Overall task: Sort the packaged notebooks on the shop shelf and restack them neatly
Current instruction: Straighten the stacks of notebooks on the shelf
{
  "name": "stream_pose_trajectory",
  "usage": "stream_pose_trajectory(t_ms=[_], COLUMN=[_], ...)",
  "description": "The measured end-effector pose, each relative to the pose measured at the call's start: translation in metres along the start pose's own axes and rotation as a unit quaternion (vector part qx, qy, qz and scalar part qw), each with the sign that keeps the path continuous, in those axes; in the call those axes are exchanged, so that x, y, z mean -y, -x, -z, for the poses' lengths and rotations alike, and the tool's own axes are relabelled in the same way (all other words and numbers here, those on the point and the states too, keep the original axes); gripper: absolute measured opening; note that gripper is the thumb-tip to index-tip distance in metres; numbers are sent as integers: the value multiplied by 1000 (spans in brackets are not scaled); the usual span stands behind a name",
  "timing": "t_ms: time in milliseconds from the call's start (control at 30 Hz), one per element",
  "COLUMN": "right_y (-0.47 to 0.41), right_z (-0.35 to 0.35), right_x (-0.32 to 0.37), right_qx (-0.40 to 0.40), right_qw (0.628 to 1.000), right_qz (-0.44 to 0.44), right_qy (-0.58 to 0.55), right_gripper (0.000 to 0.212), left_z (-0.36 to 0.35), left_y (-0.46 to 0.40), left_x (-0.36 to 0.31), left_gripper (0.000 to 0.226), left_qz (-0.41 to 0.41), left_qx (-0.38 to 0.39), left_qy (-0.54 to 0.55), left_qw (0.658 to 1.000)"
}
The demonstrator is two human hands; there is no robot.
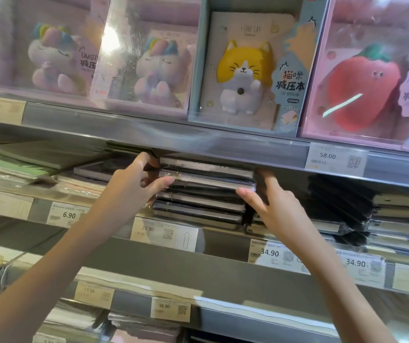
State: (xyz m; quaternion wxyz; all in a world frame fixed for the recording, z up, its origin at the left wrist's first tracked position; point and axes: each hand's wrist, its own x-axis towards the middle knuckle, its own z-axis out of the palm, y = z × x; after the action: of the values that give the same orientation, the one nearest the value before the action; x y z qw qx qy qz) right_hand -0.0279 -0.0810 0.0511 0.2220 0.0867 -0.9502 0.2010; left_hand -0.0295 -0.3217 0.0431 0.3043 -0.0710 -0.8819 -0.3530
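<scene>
A stack of several dark notebooks in clear wrap [206, 191] sits on the middle shelf, under the upper shelf's edge. My left hand [136, 184] holds the stack's left end, thumb on the front of the upper books and fingers reaching behind. My right hand [265, 196] holds the right end, thumb against the front corner and fingers running back along the side. Both hands clasp the upper part of the stack.
Another dark wrapped pile [361, 211] lies to the right, and flat pale and green packs [20, 164] to the left. A lone dark notebook [94, 169] lies behind my left hand. Boxed squishy-toy notebooks [243, 70] fill the shelf above. Price tags [164, 232] line the shelf edges.
</scene>
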Motion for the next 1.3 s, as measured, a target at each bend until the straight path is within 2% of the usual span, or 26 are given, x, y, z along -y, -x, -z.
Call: stream_pose_trajectory(t_ms=[133,233,367,433,567,767,833,933,1033,1133,1200,1300], right_y=[-18,-31,-45,-47,-44,-30,-20,-5,-2,-10,-14,-17], right_z=[-3,-7,-12,-15,-19,-19,-16,-5,5,7,7,7], right_x=[-6,-6,-1,-1,-1,-3,-1,3,4,-1,-3,-4], right_qx=[36,50,69,69,44,-21,-38,-53,-43,4,43,54], right_qw=[999,997,995,994,992,994,996,998,999,999,998,997], right_qz=[-14,-12,-33,-46,-49,-11,-4,23,20,36,47,54], right_qy=[-18,-51,-63,-75,-112,-105,-82,-15,0,7,11,4], right_gripper=[56,50,52,53,52,46,42,42,55,65,68,66], left_z=[-8,-13,-20,-26,-32,-25,-21,-14,-7,-5,-6,-7], left_y=[-5,-13,-31,-34,-26,-17,-12,-4,2,5,5,5], left_x=[-1,-3,-10,-8,-1,4,6,7,7,10,12,14], left_gripper=[57,45,36,35,26,27,38,66,66,60,58,57], left_qz=[-2,24,135,151,125,41,19,28,9,-45,-56,-63], left_qx=[2,-6,32,34,21,2,9,11,-16,32,44,27], left_qy=[-12,-18,-42,-53,-32,-8,-6,11,45,21,9,12], left_qw=[1000,1000,990,987,991,999,1000,999,999,998,997,998])
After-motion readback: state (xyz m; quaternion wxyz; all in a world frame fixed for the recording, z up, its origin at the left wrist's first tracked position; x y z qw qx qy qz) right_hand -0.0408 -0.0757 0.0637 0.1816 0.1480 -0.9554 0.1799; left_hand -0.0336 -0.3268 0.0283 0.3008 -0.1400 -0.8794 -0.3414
